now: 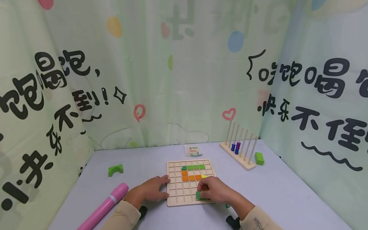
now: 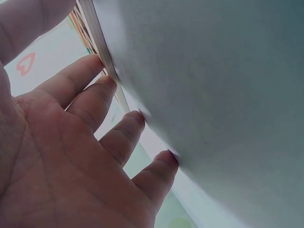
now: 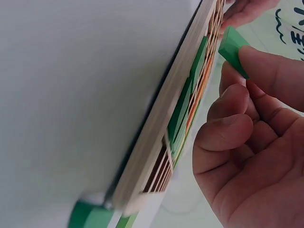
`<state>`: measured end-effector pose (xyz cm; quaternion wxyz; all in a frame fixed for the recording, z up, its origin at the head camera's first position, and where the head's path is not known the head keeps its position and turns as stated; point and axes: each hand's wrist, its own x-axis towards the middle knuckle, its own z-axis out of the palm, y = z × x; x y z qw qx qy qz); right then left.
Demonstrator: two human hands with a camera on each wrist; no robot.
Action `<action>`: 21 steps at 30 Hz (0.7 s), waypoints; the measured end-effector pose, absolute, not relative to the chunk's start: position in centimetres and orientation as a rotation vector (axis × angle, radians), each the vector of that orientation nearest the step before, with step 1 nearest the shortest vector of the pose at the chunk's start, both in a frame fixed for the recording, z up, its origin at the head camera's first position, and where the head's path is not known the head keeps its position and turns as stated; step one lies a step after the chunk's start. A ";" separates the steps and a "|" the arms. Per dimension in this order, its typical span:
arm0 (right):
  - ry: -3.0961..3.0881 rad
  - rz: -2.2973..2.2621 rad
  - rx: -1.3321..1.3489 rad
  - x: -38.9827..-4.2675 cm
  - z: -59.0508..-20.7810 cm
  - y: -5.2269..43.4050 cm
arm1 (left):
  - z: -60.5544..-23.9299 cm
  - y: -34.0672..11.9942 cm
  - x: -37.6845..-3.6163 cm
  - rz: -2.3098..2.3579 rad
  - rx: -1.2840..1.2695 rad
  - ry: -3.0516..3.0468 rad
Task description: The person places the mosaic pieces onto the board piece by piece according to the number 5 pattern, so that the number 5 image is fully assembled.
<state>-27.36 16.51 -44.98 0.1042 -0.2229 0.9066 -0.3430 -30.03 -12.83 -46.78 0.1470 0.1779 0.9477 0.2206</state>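
Right hand (image 1: 214,191) pinching a small green square tile (image 3: 232,50) over the near right part of the square wooden grid board (image 1: 176,191). Left hand (image 1: 153,188) flat, fingers straight, pressed against that board's left edge.

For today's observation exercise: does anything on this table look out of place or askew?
Nothing is damaged or spilled. The pink tube lies slanted at the table's near left edge, and a green arch block and a green block sit apart from the grid board.
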 end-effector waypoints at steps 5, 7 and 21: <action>2.640 -1.017 -0.665 -27.7 -44.9 15.6 | -46.9 -12.8 -30.1 0.622 0.514 2.732; 2.636 -1.012 -0.662 -27.8 -44.8 15.3 | -46.8 -12.8 -30.2 0.620 0.517 2.734; 2.733 -0.841 -0.634 -27.8 -44.9 14.2 | -46.8 -12.8 -30.2 0.618 0.524 2.734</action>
